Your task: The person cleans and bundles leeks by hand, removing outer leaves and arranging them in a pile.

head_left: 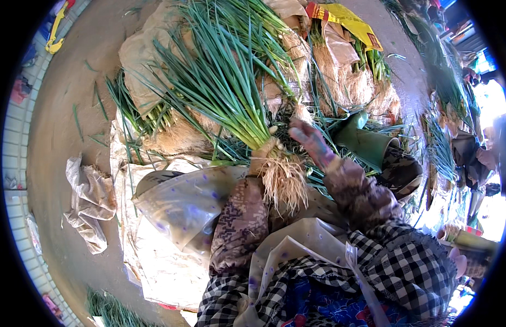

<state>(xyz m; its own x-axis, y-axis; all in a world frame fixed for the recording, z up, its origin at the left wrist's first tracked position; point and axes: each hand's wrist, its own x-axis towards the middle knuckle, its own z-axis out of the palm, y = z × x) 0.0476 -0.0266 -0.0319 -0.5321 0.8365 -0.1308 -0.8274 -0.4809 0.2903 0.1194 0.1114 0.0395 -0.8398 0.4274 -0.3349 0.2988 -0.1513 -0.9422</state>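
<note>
Evidently, the work in hand is gathering long green onions into a bunch. The left hand (258, 163) seems clamped on the onion bunch (253, 132) just above its pale, straggling roots (284, 180); those roots hang over the person's lap, with the leaves fanning up and leftward. The right hand (314, 143) is just beside a single root tuft (302, 113), fingers extended and slightly blurred, so I cannot tell whether they pinch it. Other bunches lie beyond, near a yellow printed sheet (348, 20), with a green boot (373, 148) to the right. Adding a stalk would, I judge, call for a light right-hand pinch and a steady left hold, root ends level.
</note>
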